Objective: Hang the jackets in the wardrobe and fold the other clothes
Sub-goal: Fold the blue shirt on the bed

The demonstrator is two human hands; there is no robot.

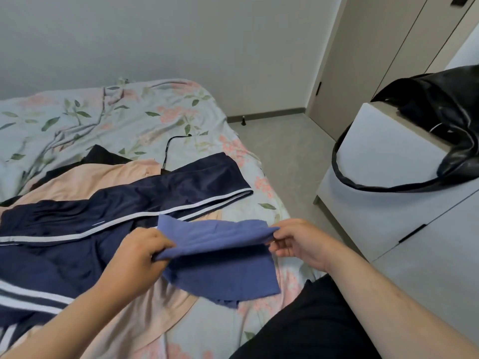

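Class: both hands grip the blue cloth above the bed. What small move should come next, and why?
Probably lower the blue cloth flat onto the bed: the left hand and right hand pinch its top edge, and its lower part already rests there.

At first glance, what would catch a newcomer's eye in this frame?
Both hands, left hand and right hand, pinch a blue cloth stretched between them over the floral bed. Left of it lie navy white-striped trousers; a black leather jacket drapes over the white cabinet at right.
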